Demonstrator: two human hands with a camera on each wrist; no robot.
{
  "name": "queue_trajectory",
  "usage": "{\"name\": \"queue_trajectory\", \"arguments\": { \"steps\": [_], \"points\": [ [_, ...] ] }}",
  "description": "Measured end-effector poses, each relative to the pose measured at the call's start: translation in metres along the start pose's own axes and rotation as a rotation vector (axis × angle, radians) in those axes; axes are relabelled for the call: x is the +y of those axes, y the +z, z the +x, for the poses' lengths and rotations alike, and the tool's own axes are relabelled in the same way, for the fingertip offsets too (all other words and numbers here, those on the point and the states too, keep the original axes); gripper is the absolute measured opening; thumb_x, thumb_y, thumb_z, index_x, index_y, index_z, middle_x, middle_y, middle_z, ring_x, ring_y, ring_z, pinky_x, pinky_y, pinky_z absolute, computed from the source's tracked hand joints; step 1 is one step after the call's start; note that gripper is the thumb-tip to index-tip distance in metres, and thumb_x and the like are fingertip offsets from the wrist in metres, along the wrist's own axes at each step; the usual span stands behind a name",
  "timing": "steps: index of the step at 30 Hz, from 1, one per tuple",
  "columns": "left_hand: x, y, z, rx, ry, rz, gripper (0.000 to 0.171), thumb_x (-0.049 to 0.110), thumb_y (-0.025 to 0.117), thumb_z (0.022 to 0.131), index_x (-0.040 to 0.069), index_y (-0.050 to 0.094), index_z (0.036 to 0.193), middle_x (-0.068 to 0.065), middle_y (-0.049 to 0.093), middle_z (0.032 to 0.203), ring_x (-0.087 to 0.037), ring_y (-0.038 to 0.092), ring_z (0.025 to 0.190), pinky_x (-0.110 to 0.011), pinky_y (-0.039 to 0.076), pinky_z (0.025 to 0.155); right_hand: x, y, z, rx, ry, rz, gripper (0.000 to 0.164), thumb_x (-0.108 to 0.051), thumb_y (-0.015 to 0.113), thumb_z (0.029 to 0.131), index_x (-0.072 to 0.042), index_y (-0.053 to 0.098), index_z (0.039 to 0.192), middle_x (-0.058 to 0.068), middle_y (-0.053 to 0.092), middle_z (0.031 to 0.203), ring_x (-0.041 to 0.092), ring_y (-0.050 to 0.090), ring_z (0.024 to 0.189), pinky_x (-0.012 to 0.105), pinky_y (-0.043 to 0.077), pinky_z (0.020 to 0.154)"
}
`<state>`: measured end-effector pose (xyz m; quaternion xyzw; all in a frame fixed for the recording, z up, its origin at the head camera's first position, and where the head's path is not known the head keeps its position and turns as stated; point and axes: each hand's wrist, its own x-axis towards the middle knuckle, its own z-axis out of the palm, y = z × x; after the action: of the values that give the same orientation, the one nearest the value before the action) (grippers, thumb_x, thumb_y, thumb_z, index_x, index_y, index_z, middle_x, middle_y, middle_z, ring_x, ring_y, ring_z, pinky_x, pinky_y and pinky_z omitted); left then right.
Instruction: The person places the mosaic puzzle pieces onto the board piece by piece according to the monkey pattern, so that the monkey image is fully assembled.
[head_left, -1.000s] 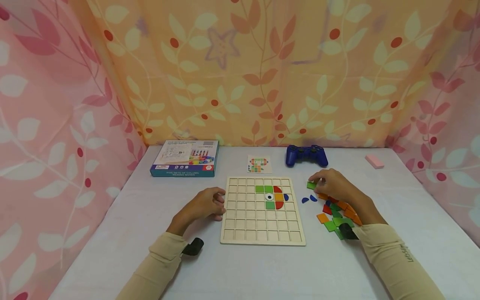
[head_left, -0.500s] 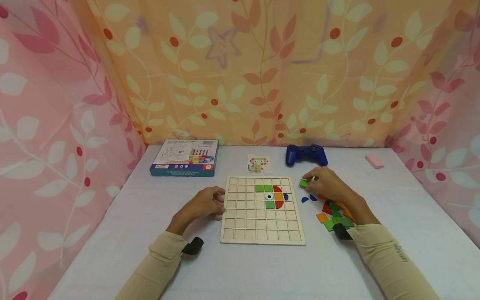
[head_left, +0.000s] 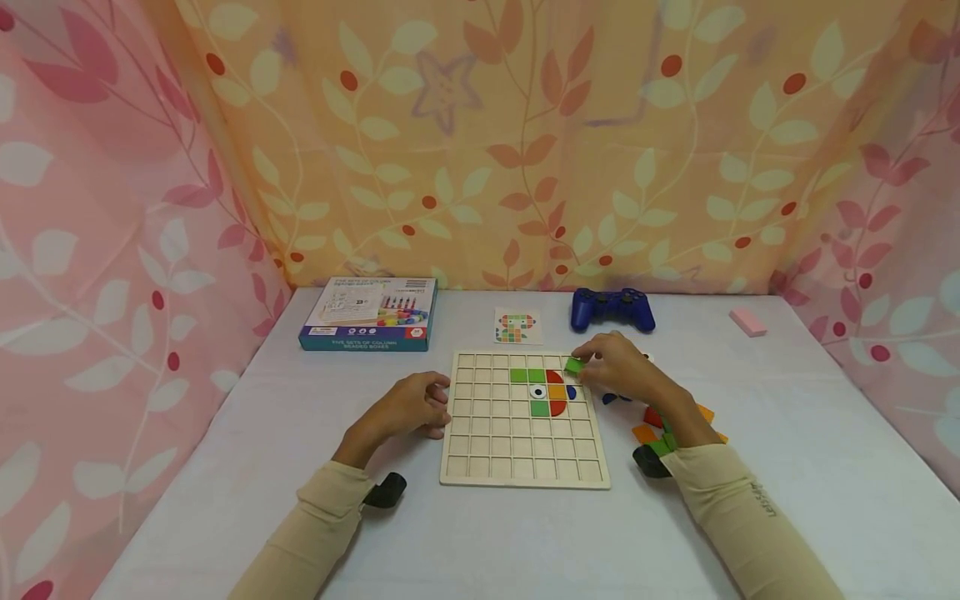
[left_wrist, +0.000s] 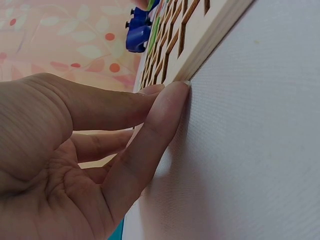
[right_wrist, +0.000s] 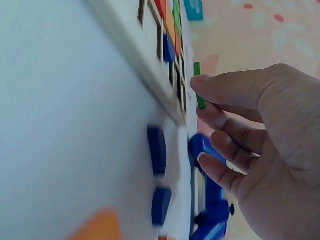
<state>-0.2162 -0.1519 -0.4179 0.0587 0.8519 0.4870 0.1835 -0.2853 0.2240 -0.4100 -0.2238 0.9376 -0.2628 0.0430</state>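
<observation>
My right hand point(head_left: 622, 365) pinches a green square tile point(head_left: 574, 367) between thumb and fingertips, over the upper right corner of the wooden grid board point(head_left: 525, 483). In the right wrist view the tile point(right_wrist: 197, 68) shows edge-on, raised beside the board's corner. Some cells hold green squares, red curved pieces, an orange square point(head_left: 557, 392), a white eye tile point(head_left: 537, 392) and a blue half-round piece point(head_left: 572, 392). At the board's left edge, my left hand point(head_left: 408, 406) touches the side with relaxed fingertips; the left wrist view shows them against the wooden rim point(left_wrist: 200, 55).
Two blue half-round pieces point(right_wrist: 157, 150) lie right of the board. Loose coloured tiles point(head_left: 645, 434) are partly hidden under my right arm. Behind the board are a picture card point(head_left: 517, 326), a blue game controller point(head_left: 612, 310) and a box point(head_left: 367, 315). A pink block point(head_left: 747, 322) lies far right.
My right hand has carried the green tile leftward from beside the tile pile to over the board's upper right corner. The left hand stays at the board's edge.
</observation>
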Motion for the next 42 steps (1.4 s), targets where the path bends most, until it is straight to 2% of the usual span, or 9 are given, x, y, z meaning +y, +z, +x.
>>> {"name": "queue_trajectory", "arguments": {
  "steps": [7, 10, 16, 22, 26, 30, 42],
  "points": [
    [0.0, 0.0, 0.0, 0.005, 0.002, 0.019, 0.059, -0.004, 0.076, 0.09, -0.005, 0.055, 0.145, -0.015, 0.062, 0.115, -0.021, 0.065, 0.09, -0.031, 0.065, 0.073, -0.019, 0.01, 0.014, -0.04, 0.031, 0.046, 0.038, -0.019, 0.078, 0.092, -0.004, 0.077, 0.126, 0.007, 0.073, 0.11, 0.03, 0.053, 0.109, 0.042, 0.046, 0.091],
    [0.001, 0.0, 0.0, 0.002, 0.007, 0.013, 0.059, -0.005, 0.076, 0.09, -0.005, 0.055, 0.145, -0.016, 0.062, 0.115, -0.021, 0.066, 0.09, -0.031, 0.066, 0.073, -0.025, 0.014, 0.019, -0.035, 0.008, 0.051, 0.035, -0.019, 0.079, 0.092, -0.005, 0.078, 0.124, 0.007, 0.073, 0.109, 0.028, 0.053, 0.104, 0.038, 0.044, 0.086],
    [-0.001, 0.0, 0.001, 0.003, 0.006, -0.002, 0.059, -0.005, 0.076, 0.09, -0.006, 0.054, 0.145, -0.016, 0.062, 0.115, -0.021, 0.066, 0.089, -0.031, 0.066, 0.072, -0.038, 0.023, 0.027, -0.031, -0.057, 0.057, 0.031, -0.016, 0.08, 0.091, -0.005, 0.079, 0.121, 0.008, 0.073, 0.109, 0.028, 0.054, 0.105, 0.042, 0.046, 0.092],
    [-0.002, 0.0, 0.001, 0.002, 0.005, 0.002, 0.06, -0.004, 0.076, 0.09, -0.005, 0.054, 0.145, -0.016, 0.062, 0.115, -0.021, 0.066, 0.089, -0.03, 0.065, 0.073, -0.05, 0.03, 0.033, -0.052, -0.065, 0.103, 0.03, -0.014, 0.078, 0.092, -0.006, 0.079, 0.121, 0.006, 0.072, 0.11, 0.026, 0.053, 0.106, 0.041, 0.047, 0.092],
    [-0.002, 0.0, 0.001, -0.008, 0.007, -0.012, 0.06, -0.004, 0.076, 0.089, -0.005, 0.054, 0.145, -0.016, 0.061, 0.115, -0.021, 0.066, 0.088, -0.031, 0.066, 0.073, -0.056, 0.037, 0.036, -0.067, -0.111, 0.081, 0.03, -0.012, 0.077, 0.092, -0.006, 0.079, 0.121, 0.005, 0.072, 0.109, 0.025, 0.054, 0.105, 0.04, 0.048, 0.089],
    [-0.002, 0.0, 0.001, -0.006, 0.001, -0.014, 0.06, -0.004, 0.076, 0.089, -0.005, 0.054, 0.145, -0.016, 0.061, 0.115, -0.021, 0.066, 0.088, -0.031, 0.066, 0.073, -0.063, 0.042, 0.041, -0.087, -0.135, 0.062, 0.03, -0.012, 0.076, 0.095, -0.006, 0.078, 0.125, 0.004, 0.073, 0.112, 0.025, 0.055, 0.109, 0.042, 0.05, 0.093],
    [0.0, 0.0, -0.001, -0.007, 0.002, -0.014, 0.062, -0.005, 0.076, 0.089, -0.005, 0.053, 0.146, -0.016, 0.061, 0.115, -0.021, 0.066, 0.087, -0.031, 0.065, 0.073, -0.077, 0.052, 0.051, -0.071, -0.184, 0.004, 0.03, -0.01, 0.079, 0.093, -0.005, 0.079, 0.123, 0.005, 0.077, 0.11, 0.028, 0.059, 0.111, 0.047, 0.051, 0.1]
  ]
}}
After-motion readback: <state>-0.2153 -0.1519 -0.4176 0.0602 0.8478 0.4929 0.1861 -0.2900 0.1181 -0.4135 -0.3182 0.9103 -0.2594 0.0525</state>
